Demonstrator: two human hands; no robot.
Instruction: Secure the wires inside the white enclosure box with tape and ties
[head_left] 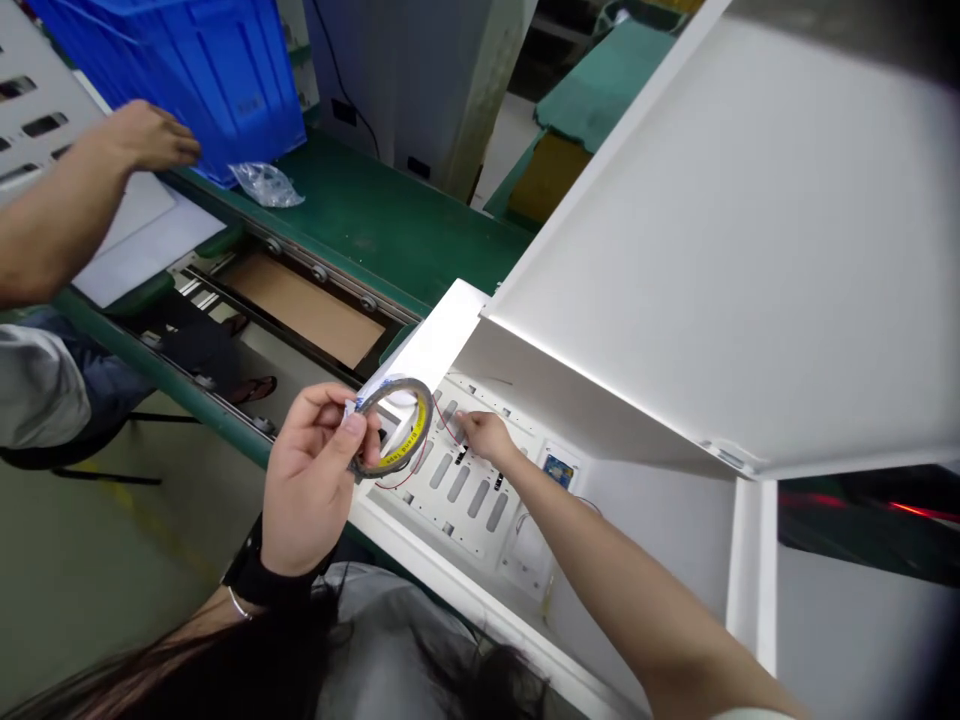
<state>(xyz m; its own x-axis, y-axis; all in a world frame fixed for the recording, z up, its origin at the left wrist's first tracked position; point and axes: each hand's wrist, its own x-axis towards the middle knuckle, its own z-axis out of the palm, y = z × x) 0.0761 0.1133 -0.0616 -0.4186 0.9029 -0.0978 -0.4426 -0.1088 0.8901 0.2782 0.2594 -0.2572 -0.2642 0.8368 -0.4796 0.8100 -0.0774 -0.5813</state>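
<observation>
Mid-frame, left hand (313,470) pinches tape roll (411,440); hold it clear of the red wire (448,424). I cannot tell what right hand (485,438) grips

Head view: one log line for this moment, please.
left hand: holds tape roll | right hand: over slotted panel inside white box | lid: open

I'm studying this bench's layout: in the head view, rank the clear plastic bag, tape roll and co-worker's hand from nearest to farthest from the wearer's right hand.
From the right hand:
1. Tape roll: just left, in the other hand.
2. Clear plastic bag: farther left, on the green bench.
3. Co-worker's hand: upper left, beyond the bag.
</observation>
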